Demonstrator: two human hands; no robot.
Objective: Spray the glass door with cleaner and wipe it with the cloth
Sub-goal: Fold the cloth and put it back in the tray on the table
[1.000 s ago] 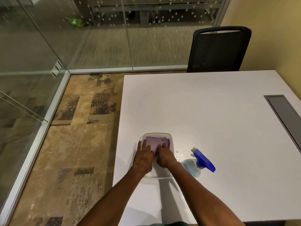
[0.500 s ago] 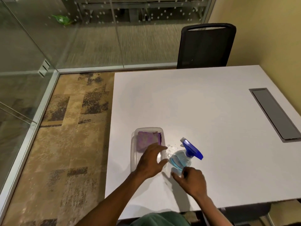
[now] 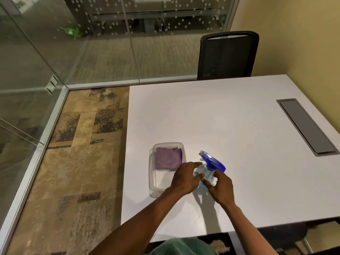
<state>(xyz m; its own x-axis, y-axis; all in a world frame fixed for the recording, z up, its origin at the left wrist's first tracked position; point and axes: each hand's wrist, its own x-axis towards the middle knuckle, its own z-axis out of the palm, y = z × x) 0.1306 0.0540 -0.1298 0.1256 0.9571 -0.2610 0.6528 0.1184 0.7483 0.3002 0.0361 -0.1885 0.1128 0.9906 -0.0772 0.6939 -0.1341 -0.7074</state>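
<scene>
A clear spray bottle (image 3: 204, 174) of pale blue cleaner with a blue trigger head stands on the white table (image 3: 230, 126) near its front left. My left hand (image 3: 184, 179) curls around the bottle's left side. My right hand (image 3: 221, 188) grips its right side and base. Left of the bottle, a folded purple cloth (image 3: 168, 158) lies in the far end of a clear plastic container (image 3: 152, 183). The glass door (image 3: 22, 92) stands at the left, across the carpet.
A black mesh chair (image 3: 228, 56) is at the table's far edge. A grey cable hatch (image 3: 306, 127) is set in the table at right. A glass wall (image 3: 128, 43) runs along the back, and patterned carpet (image 3: 77, 162) lies between table and door.
Both hands left the cloth in the container. My right hand went to the spray bottle first, then my left hand joined it on the bottle.
</scene>
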